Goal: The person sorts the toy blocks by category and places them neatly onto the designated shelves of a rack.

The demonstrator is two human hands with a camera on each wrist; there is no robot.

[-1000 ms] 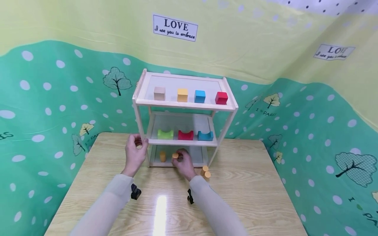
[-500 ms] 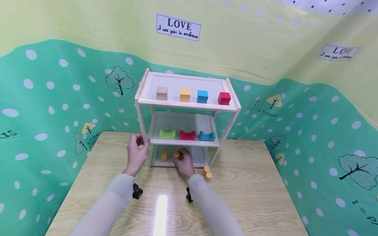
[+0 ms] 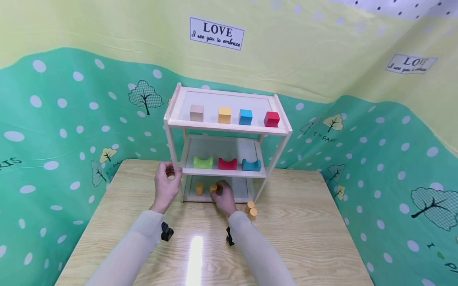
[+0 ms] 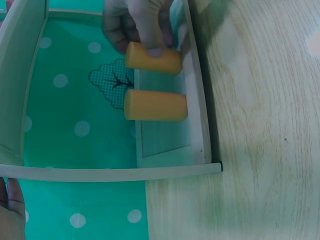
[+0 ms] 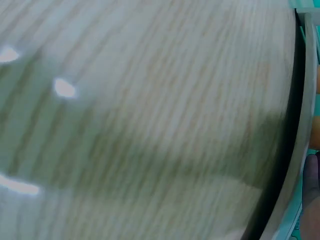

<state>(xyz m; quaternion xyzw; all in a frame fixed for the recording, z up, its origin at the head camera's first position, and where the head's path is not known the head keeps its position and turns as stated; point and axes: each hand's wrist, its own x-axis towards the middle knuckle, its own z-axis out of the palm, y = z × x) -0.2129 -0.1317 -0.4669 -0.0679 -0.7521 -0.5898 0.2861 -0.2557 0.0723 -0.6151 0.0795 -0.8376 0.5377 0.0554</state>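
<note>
My right hand (image 3: pixel 224 200) reaches into the bottom tier of a small three-tier wooden shelf (image 3: pixel 222 171). It pinches an orange cylinder block (image 3: pixel 213 188); in the left wrist view the thumb lies along this same cylinder (image 4: pixel 155 60). A second orange cylinder (image 3: pixel 199 189) stands upright to its left on that tier, a small gap apart. My left hand (image 3: pixel 166 186) holds the shelf's front left post at middle-tier height, its fingers curled and partly hidden. Only the edge of the right hand (image 5: pixel 311 200) shows in the right wrist view.
Two more orange cylinders (image 3: pixel 251 210) stand on the wooden table (image 3: pixel 297 230), right of the shelf's front. Wooden, yellow, blue and red cubes (image 3: pixel 271 119) line the top tier. Green, red and blue arch blocks (image 3: pixel 251 165) sit on the middle tier. Patterned cloth hangs behind.
The view has shifted slightly. The right hand stays at the same spot on the bottom tier with its cylinder, which looks slightly lower; the left hand stays at the post.
</note>
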